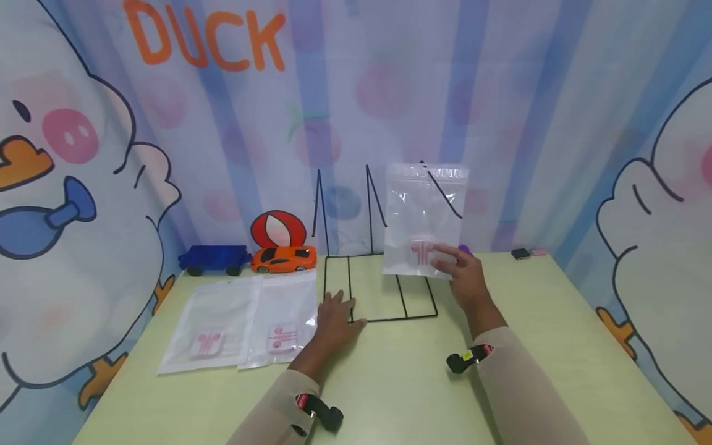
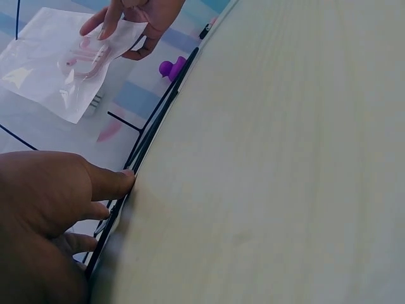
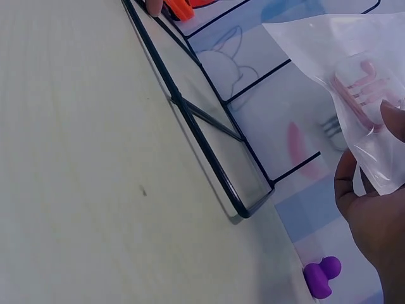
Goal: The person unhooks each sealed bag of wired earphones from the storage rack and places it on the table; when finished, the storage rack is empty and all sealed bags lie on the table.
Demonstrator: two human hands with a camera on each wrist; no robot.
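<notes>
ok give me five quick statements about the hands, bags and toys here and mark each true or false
1. The right hand holds a plastic bag. True.
2. All three bags lie flat on the table. False: only the left bag and the middle bag do; the third is held up.
3. The left hand touches the black rack. True.
4. The orange car is left of the blue wagon. False: in the head view, the orange car is to the right of the blue wagon.
5. Something pink shows inside each bag. True.
</notes>
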